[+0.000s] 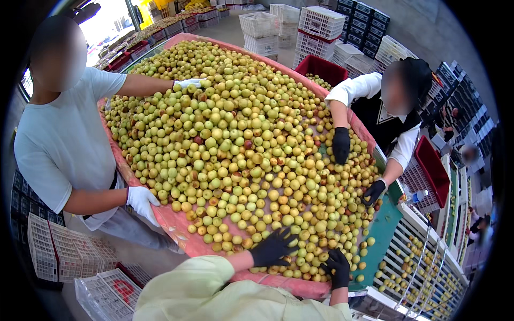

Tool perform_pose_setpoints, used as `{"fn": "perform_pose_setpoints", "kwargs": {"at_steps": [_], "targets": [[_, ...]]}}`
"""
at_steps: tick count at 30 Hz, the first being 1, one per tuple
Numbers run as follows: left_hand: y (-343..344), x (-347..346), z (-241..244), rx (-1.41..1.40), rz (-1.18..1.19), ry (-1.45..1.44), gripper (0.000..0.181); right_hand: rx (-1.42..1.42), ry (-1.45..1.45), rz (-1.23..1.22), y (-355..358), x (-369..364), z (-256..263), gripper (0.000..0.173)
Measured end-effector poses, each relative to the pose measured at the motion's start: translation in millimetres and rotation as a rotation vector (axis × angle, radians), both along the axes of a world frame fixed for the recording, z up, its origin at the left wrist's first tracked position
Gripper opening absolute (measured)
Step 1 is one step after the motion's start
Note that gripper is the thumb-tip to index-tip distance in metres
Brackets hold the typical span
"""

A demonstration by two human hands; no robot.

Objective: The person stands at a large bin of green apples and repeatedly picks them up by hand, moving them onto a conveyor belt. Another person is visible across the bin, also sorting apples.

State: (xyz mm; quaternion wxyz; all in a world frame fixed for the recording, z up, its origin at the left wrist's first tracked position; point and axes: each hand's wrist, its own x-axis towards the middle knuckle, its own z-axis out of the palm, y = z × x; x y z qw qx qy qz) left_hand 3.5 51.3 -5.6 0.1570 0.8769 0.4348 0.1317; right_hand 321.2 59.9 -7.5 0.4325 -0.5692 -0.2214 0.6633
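A big heap of green and brown-blotched jujubes (225,132) covers a sorting table lined with pink padded cloth (176,224). My left hand (275,247), in a black glove, lies over the near jujubes with its fingers spread, holding nothing that I can see. At the near right corner is my right hand (338,268), also black-gloved. Its fingers are bent down among the jujubes, and whether one is gripped is hidden. Beside it, a few loose jujubes sit on the green chute (381,236).
A roller conveyor (413,269) carrying jujubes slopes off to the right. Across the table, a co-worker's black glove (341,145) touches the fruit. At left, another co-worker's white glove (143,204) rests on the rim. White plastic crates (321,24) stand behind.
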Motion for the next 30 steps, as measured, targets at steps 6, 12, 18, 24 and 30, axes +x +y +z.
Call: {"fn": "perform_pose_setpoints", "kwargs": {"at_steps": [6, 12, 18, 24, 30], "targets": [[43, -146, 27, 0.270, 0.802, 0.214, 0.077, 0.266, -0.076, -0.010, -1, -30, -2, 0.070], [43, -174, 27, 0.151, 0.941, 0.434, 0.083, 0.219, 0.262, 0.565, 37, -164, 17, 0.073], [-20, -129, 27, 0.062, 0.780, 0.112, 0.080, -0.043, 0.326, 0.715, 41, -192, -13, 0.077], [-84, -97, 43, -0.085, 0.562, 0.208, 0.066, -0.082, 0.246, 0.633, 32, -130, -6, 0.067], [-76, -98, 31, -0.109, 0.369, 0.024, 0.058, -0.139, 0.108, 0.346, -2, -43, -11, 0.062]]}}
